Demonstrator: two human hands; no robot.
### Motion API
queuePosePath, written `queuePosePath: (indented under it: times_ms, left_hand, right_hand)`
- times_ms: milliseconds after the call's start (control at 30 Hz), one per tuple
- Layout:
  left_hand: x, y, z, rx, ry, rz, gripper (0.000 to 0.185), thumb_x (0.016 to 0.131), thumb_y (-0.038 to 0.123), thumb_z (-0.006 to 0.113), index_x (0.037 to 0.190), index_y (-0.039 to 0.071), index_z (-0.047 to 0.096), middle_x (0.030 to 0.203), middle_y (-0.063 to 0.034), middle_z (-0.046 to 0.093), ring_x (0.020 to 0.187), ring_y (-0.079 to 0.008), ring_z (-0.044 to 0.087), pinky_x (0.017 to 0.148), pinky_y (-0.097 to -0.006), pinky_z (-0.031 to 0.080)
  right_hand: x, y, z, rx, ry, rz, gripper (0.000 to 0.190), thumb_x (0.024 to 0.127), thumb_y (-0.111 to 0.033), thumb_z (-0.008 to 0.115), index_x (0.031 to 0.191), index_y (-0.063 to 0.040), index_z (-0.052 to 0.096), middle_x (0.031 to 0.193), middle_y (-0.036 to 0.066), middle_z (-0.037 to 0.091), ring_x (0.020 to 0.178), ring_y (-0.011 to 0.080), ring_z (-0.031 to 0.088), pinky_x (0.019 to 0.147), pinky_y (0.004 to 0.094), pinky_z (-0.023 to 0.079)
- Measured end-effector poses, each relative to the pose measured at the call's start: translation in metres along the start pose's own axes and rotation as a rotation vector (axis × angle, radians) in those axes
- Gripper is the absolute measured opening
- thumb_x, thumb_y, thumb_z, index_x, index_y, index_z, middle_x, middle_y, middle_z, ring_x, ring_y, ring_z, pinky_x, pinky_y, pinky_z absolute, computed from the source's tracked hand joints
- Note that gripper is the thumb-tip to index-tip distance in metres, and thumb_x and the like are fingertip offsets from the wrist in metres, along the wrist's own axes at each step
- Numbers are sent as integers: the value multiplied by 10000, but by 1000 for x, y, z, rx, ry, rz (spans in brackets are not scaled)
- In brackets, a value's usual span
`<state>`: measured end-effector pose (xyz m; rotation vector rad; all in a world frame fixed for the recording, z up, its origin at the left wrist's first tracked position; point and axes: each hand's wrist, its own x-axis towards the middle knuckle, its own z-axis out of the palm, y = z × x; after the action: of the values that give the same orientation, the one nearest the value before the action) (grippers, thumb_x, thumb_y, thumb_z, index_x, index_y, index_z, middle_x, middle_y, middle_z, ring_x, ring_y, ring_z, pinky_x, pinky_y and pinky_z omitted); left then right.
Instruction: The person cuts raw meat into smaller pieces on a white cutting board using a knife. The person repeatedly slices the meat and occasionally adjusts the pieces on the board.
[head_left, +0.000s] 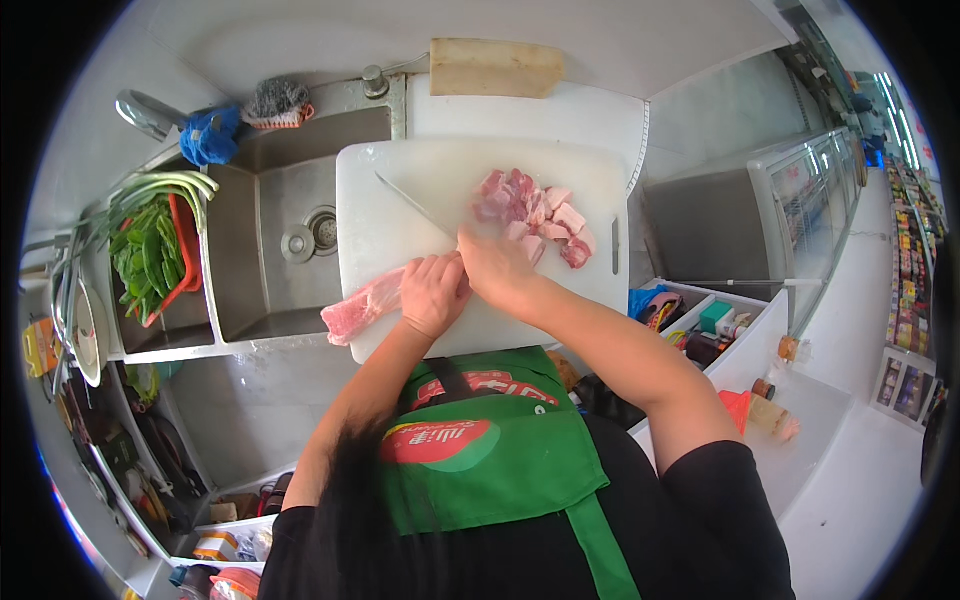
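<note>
My left hand (433, 295) presses down on a long strip of raw meat (363, 306), probably pork, its fingers curled over the right part. The strip's pale left end hangs slightly past the edge of a white plastic cutting board (409, 322). Slightly blurred, my right hand (495, 268) grips a knife (417, 205) right beside the left fingers; the handle is hidden in the fist. Its thin blade points up and left across the board. Beyond the right hand lies a pile of cut raw meat chunks (525, 199), some pink-red and some pale with fat.
Left of the board is a steel sink (296, 199) with a drain, partly covered by the board. Leafy greens (146, 255) and scallions lie in a red basket (187, 247). A pale block (495, 69) stands against the wall. An open drawer (750, 330) sits at right.
</note>
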<state>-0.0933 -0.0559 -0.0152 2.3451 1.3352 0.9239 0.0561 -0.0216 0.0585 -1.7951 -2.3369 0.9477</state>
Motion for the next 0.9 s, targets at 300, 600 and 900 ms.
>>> queuePosePath:
  times_ms: [300, 600, 900]
  left_hand:
    - [1, 2, -5, -8, -8, 2, 373, 654, 104, 736, 994, 125, 586, 982, -18, 679, 811, -210, 616, 742, -384, 438]
    - [-1, -1, -3, -5, 59, -17, 433, 615, 101, 789, 991, 114, 577, 975, -21, 672, 845, -239, 632, 763, -394, 439]
    - [-1, 4, -8, -51, 124, -91, 468, 694, 115, 802, 1079, 117, 537, 1079, -56, 654, 931, -258, 628, 816, -417, 445]
  right_hand:
    - [-82, 21, -2, -61, -54, 59, 227, 848, -3, 528, 1063, 26, 461, 776, 237, 671, 754, 451, 673, 653, 538, 510]
    - [-46, 12, 3, -1, 77, -4, 230, 860, -22, 541, 1075, 18, 469, 812, 228, 673, 763, 445, 664, 690, 546, 512]
    - [-100, 60, -4, -97, 125, 164, 179, 949, -127, 528, 1070, -18, 454, 799, 205, 675, 706, 424, 665, 617, 529, 502]
